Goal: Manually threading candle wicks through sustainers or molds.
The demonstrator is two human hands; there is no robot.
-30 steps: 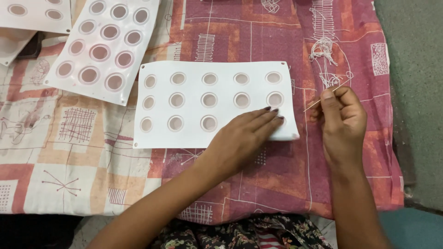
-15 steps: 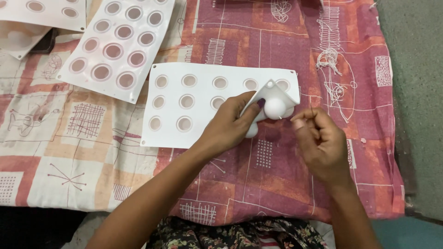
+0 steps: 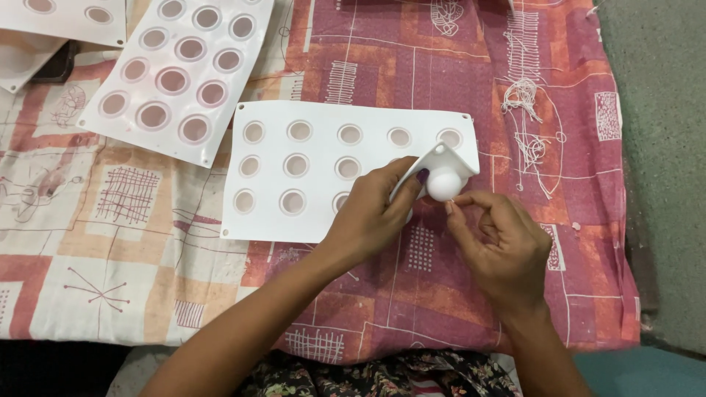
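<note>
The white mould sheet [image 3: 323, 173] is lying flat on the patterned cloth [image 3: 471, 81], and its near right corner is being folded up and back, so that one round white dome [image 3: 444, 185] of its underside is being shown. That corner is being pinched by the left hand [image 3: 371, 213], closed on the sheet with the thumb on top. Just beside the dome, the right hand [image 3: 504, 246] is being held half curled, its fingertips [image 3: 450, 208] close to the dome; whether anything is being gripped there cannot be told. A second white mould sheet [image 3: 180, 70] is lying tilted to the upper left, its corner just beside the first. Further sheets [image 3: 70, 18] are being cut off by the top left edge, and a dark object [image 3: 55, 66] is being partly hidden beneath them. Loose white threads [image 3: 523, 99] are lying on the cloth, well apart to the upper right. Grey floor [image 3: 662, 147] is being seen along the right side.
</note>
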